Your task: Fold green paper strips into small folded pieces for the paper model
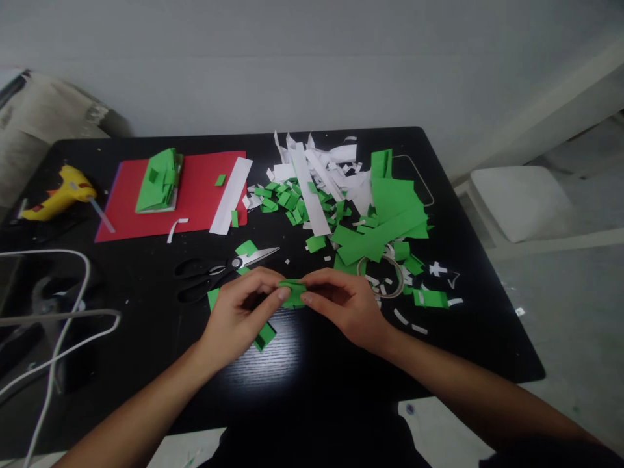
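Between my two hands, above the front middle of the table, is a small piece of green paper [294,296] with a fold or curl along its top. My left hand [242,305] pinches its left side between thumb and fingers. The right side is pinched by my right hand [348,305]. Black-handled scissors [237,262] lie partly opened just beyond my left hand. A green paper strip [266,336] rests on the table beneath that hand. A roll of tape [400,278] lies past my right hand among paper scraps.
A red sheet [195,195] carries a folded green paper stack [158,182] and a white strip [231,195]. A yellow glue gun [63,195] lies at the left, with a white cable [86,279] nearer. Green offcuts [392,198] and white scraps [358,188] heap up at the back right.
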A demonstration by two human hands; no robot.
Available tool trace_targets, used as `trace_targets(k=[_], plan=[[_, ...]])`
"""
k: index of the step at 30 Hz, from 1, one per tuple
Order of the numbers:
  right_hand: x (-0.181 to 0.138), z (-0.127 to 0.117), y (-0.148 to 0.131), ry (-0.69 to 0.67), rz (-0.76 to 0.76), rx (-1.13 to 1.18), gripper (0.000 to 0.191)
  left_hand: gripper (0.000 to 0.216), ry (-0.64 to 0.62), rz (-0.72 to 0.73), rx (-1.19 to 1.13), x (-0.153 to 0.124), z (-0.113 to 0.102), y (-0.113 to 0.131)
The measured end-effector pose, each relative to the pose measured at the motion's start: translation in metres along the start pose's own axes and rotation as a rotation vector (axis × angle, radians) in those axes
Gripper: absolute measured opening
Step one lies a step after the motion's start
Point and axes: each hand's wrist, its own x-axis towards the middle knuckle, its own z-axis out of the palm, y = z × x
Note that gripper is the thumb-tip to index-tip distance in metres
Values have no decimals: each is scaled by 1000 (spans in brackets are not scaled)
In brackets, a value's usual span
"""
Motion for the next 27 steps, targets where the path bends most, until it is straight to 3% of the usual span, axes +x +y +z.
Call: trace_targets(k=[11,18,27], plan=[[0,2,0,43,76,-2,23,8,131,-47,89,-2,4,-3],[1,2,-1,120,59,-41,17,8,111,-92,-31,0,7,1],[3,2,-2,139,24,-25,13,11,81,-128,-21,-1,6,1]])
